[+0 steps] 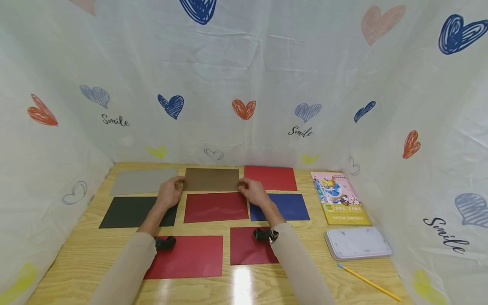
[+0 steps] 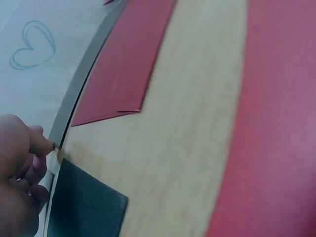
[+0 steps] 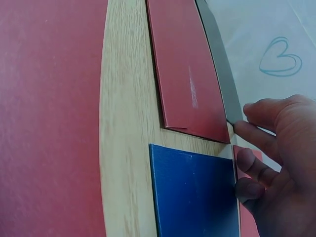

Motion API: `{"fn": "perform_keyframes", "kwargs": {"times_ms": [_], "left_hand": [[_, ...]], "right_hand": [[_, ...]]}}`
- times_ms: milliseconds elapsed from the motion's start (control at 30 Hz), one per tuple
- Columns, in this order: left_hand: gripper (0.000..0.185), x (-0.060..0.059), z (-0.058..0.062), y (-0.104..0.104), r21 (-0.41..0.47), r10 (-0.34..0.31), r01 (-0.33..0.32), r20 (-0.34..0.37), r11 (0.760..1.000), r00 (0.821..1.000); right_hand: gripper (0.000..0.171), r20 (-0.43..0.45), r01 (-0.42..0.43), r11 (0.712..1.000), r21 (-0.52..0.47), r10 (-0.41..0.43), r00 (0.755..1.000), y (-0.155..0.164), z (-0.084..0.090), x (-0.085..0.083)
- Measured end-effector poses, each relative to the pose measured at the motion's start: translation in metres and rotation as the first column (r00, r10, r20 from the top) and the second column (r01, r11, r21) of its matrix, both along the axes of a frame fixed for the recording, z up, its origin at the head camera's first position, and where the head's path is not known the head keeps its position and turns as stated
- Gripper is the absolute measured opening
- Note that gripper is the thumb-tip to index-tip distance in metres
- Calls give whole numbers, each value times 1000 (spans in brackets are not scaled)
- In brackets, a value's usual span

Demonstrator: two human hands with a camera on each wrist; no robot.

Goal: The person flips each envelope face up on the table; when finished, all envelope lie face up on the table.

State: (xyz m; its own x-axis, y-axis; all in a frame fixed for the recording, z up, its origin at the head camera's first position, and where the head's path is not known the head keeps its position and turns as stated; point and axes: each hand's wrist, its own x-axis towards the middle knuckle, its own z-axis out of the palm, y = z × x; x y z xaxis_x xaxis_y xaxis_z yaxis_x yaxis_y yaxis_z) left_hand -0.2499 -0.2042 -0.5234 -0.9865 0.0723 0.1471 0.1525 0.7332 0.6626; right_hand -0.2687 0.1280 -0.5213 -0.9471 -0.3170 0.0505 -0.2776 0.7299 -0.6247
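Plainly, I am looking from afar at both hands working one brown card (image 1: 212, 179) on the far part of the table (image 1: 76, 262). The left hand (image 1: 170, 192) is pinching its left end and the right hand (image 1: 254, 191) is pinching its right end, so the card is lying between them, just beyond the dark red card (image 1: 216, 207). I am judging that the two-ended hold is for balance: with each short side steadied, neither end should swing out of line. Whether it is resting flat or being raised slightly, I cannot tell.

Its long axis is running crosswise, from one hand to the other, with a long edge facing the wearer. Being a plain rectangle, it is showing no front end to point with.

Left of the left hand, a grey card (image 1: 141, 181) is lying farther out and a black card (image 1: 122, 212) nearer in; beside the right hand, a bright red card (image 1: 270, 178) is lying farther out and a blue card (image 1: 286, 206) nearer in. Probably these are being spaced in rows so that each can be reached separately.
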Motion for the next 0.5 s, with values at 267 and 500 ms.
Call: {"fn": "perform_keyframes", "kwargs": {"times_ms": [267, 500], "left_hand": [[38, 0, 3, -4, 117, 8, -8, 3, 993, 1000], [38, 0, 2, -5, 147, 47, -46, -8, 988, 999]], "right_hand": [[31, 12, 8, 1000, 4, -8, 1000, 0, 1, -3], [30, 15, 30, 1000, -5, -29, 999, 0, -2, -3]]}}
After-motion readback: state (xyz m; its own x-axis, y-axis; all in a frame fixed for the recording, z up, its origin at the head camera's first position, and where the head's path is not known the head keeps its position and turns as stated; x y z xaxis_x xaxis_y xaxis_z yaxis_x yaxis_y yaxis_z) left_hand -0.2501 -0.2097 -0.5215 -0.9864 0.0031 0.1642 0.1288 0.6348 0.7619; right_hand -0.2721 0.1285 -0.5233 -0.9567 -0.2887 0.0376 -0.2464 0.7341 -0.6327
